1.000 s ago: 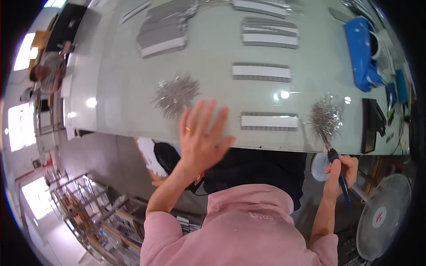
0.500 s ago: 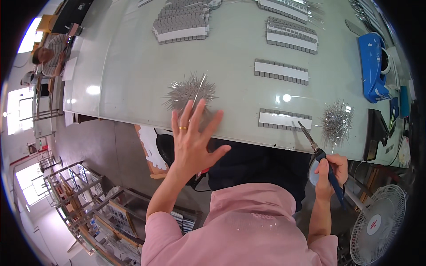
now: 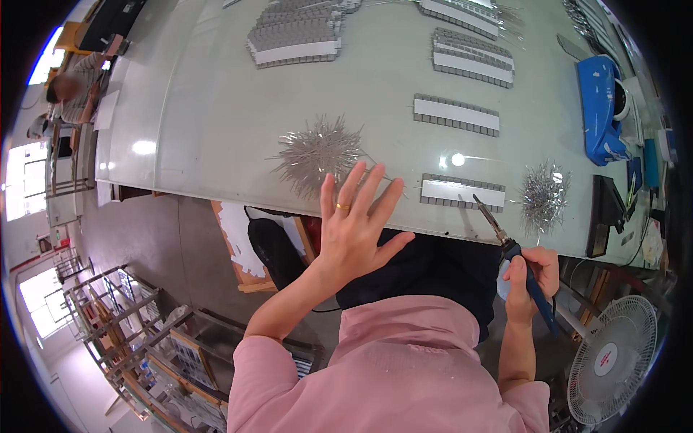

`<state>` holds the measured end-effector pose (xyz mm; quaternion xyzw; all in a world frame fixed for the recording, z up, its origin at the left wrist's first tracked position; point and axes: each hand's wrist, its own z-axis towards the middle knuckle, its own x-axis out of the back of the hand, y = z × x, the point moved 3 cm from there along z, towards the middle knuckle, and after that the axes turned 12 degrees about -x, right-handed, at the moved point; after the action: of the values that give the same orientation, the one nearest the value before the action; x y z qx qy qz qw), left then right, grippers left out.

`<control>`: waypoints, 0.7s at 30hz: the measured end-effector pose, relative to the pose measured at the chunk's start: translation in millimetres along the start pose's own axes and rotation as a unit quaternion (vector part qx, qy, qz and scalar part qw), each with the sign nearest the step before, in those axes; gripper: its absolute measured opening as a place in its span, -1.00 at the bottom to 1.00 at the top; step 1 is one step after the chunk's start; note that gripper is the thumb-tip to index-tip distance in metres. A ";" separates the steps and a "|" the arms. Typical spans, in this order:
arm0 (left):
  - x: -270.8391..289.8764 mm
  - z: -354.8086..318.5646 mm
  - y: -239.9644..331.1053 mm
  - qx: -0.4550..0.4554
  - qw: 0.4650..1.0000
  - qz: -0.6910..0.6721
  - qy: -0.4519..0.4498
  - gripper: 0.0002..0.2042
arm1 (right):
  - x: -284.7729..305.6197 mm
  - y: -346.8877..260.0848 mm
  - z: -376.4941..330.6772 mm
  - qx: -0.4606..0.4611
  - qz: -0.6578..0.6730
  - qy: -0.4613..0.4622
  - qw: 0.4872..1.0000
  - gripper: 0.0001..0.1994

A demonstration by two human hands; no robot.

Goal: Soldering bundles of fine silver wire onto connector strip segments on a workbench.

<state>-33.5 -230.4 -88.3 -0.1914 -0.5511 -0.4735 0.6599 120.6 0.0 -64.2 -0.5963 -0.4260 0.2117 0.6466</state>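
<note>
My left hand [image 3: 359, 224], a ring on one finger, is spread open at the table's near edge. Its fingertips are beside a bristly pile of thin silvery wire pieces [image 3: 317, 153]. A thin wire shows by the fingertips; whether they touch it I cannot tell. In my right hand [image 3: 530, 278] is a soldering iron [image 3: 499, 229] with a blue handle, its tip pointing up and left. That tip reaches over the near grey segmented strip with a white band [image 3: 451, 191]; contact is unclear. Right of this strip lies a second silvery wire pile [image 3: 545, 196].
Farther back lie a similar strip [image 3: 456, 114], stacked strips [image 3: 473, 59] and a larger grey stack [image 3: 296, 52]. A blue device [image 3: 600, 108] and a black stand [image 3: 603, 213] occupy the right side. Below is a white fan [image 3: 612, 361]. Another person [image 3: 72, 90] sits far left.
My left hand has moved right, away from the left wire pile and toward the near strip. The soldering iron is still in my right hand, its tip slightly farther left over the strip.
</note>
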 end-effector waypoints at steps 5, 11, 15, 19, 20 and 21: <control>4.5 -2.5 2.8 -0.014 1.000 0.028 -0.003 -0.40 | 0.9 4.3 1.1 0.007 -0.015 0.007 1.000 -0.86; -2.7 -4.6 7.5 0.015 0.999 0.031 -0.012 -0.40 | -11.9 -1.5 1.5 -0.026 0.029 -0.011 0.999 -0.79; -5.2 -1.3 9.7 0.005 1.000 0.011 -0.006 -0.38 | -21.8 -10.7 7.4 0.006 0.001 -0.041 0.999 -0.80; -6.4 2.1 9.4 -0.005 1.000 0.012 -0.007 -0.37 | -32.6 -20.8 16.0 0.051 -0.033 -0.065 0.996 -0.80; -6.4 2.1 9.3 -0.005 1.000 0.011 -0.007 -0.37 | -35.4 -23.1 18.6 0.051 -0.034 -0.065 0.996 -0.80; -6.3 1.9 9.2 -0.006 1.000 0.011 -0.009 -0.37 | -39.1 -26.8 20.6 0.069 -0.053 -0.070 0.994 -0.80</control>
<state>-26.4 -222.0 -90.9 -0.2053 -0.5524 -0.4677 0.6587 76.5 -23.7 -51.9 -0.5109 -0.4852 0.2473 0.6652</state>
